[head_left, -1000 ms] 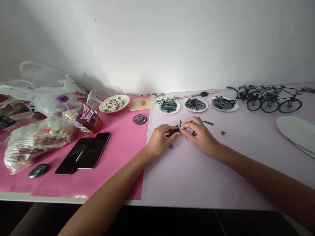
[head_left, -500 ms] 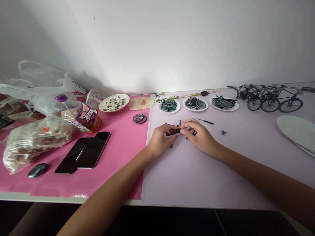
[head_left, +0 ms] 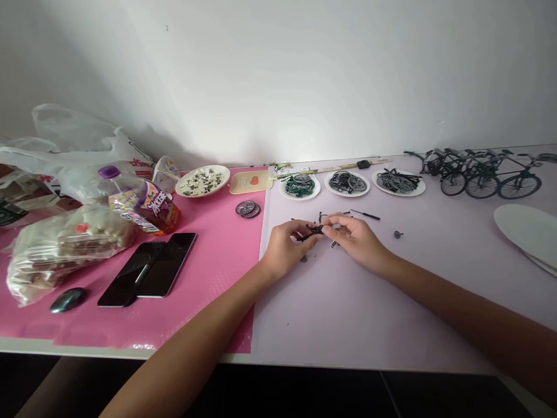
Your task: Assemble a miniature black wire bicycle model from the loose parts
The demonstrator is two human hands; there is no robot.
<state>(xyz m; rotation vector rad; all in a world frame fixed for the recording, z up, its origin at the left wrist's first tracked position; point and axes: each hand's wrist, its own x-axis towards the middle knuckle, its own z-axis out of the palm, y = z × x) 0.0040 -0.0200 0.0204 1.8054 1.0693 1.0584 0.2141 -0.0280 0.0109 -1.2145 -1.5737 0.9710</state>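
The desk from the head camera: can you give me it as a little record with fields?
left hand: pinching a small dark part
right hand: fingers on the same part
beside right hand: thin tool with dark handle
along wall: three white plates of small parts
far right: model bicycles
pink side: purple-capped bottle, two phones

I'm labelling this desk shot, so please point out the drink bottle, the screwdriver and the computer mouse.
Drink bottle (head_left: 152, 204): head view, on its label.
Screwdriver (head_left: 371, 216): head view, on its dark handle.
Computer mouse (head_left: 68, 300): head view, top shell.
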